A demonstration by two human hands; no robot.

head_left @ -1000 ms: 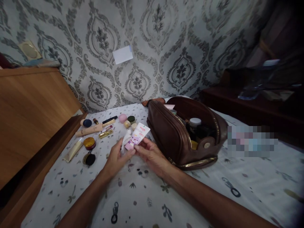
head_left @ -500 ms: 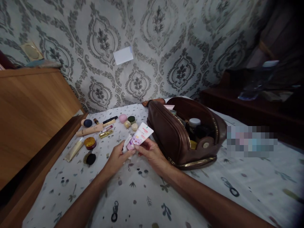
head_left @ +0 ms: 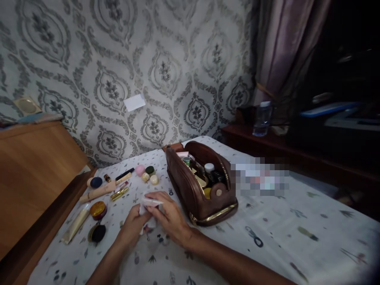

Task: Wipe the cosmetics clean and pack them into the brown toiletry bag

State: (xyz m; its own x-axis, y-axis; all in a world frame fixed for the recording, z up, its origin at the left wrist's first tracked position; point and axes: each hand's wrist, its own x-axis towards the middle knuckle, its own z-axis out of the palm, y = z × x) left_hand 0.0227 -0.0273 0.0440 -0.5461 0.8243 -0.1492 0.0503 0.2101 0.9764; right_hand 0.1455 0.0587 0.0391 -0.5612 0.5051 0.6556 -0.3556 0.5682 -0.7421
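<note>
A small white and lilac tube [head_left: 154, 202] is between my hands above the bedsheet, turned nearly edge-on, so its printed front is hidden. My right hand [head_left: 170, 217] is closed over it from the right, thumb below and fingers on top. My left hand [head_left: 134, 225] grips a crumpled white tissue [head_left: 151, 225] bunched against the tube. The tube's cap end cannot be made out. Just right of my hands stands a brown cosmetic bag [head_left: 181, 180], unzipped, with several jars and bottles inside.
Left of my hands lie an amber jar [head_left: 98, 209], a dark-lidded jar [head_left: 97, 233], a beige tube [head_left: 76, 225], a gold lipstick [head_left: 119, 193] and several small jars. A wooden panel [head_left: 38, 166] borders the left. A water bottle [head_left: 262, 118] stands on the dark ledge at right.
The view has swung right. My right hand has moved up over the tube, and the tube has tipped from showing its printed front to lying nearly edge-on.
</note>
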